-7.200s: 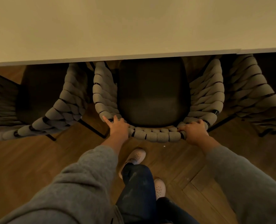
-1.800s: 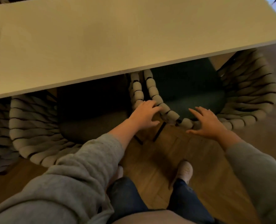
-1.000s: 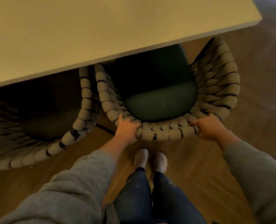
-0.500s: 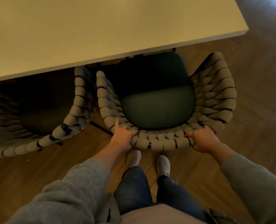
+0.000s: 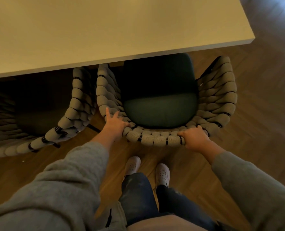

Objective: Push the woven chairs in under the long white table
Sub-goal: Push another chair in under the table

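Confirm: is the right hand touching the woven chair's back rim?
Touching. The head view shows the right hand with its fingers curled over the back rim of the woven chair, with no gap between them.

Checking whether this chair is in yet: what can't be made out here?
Head view:
- most of the chair legs: hidden under its seat and woven back.
- seat front: covered by the table, so depth under it is unclear.
- left chair: cut off by the left edge, deep in shadow.
- right hand fingers: curled under the chair back.
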`<state>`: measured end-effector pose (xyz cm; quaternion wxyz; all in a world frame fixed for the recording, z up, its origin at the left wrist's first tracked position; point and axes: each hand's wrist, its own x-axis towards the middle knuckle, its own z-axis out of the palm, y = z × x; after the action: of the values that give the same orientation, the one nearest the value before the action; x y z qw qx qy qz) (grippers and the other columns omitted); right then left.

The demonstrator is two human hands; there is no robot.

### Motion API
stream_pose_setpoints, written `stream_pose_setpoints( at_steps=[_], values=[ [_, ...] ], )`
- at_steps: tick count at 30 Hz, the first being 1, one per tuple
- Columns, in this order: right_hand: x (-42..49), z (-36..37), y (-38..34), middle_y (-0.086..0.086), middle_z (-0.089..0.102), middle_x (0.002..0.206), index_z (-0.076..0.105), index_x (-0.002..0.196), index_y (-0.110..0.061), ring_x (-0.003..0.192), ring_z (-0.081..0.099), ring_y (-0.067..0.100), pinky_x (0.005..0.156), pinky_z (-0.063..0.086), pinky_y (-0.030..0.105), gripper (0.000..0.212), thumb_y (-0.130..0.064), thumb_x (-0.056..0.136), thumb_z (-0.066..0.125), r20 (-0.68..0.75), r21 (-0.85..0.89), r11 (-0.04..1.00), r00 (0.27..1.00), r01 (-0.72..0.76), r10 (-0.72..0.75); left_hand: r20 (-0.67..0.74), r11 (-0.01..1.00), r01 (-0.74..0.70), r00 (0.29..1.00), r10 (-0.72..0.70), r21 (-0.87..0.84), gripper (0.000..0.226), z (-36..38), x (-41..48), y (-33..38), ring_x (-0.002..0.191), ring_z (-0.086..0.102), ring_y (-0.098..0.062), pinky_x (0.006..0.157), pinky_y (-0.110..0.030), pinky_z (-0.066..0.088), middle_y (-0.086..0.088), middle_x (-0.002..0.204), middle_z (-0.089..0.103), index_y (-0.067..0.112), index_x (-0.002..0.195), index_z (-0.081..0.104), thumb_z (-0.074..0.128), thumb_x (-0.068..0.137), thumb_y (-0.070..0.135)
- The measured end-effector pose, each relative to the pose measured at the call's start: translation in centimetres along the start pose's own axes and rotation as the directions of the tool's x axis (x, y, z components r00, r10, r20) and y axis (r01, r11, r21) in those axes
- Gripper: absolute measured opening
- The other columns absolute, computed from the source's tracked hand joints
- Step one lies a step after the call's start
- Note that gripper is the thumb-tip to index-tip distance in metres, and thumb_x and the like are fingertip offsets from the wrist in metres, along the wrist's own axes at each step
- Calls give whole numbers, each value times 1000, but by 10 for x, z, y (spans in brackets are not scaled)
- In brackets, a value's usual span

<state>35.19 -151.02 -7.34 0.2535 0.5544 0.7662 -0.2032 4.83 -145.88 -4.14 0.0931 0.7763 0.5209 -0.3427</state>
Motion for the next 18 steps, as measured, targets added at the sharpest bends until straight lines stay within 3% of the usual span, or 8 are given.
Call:
stream_pose_setpoints(
  at_steps=[5,18],
  values=[
    [6,-7,15,-10,61,102,53,120,-41,102,56,16,101,35,43,30,-29,93,56,21,-1,999,999,-50,50,11,1000,-2,1000,2,-23,57,-1,10,9,148,7,-34,107,-74,-9,2,150,41,47,143,35,56,92,30],
    [20,-27,53,-10,61,111,51,128,-43,109,55,17,101,34,44,37,-33,94,57,27,-64,997,999,-32,34,0,995,-5,1000,5,-98,56,-17,32,24,147,9,-33,102,-75,-14,6,149,41,49,139,40,58,89,35]
  ],
)
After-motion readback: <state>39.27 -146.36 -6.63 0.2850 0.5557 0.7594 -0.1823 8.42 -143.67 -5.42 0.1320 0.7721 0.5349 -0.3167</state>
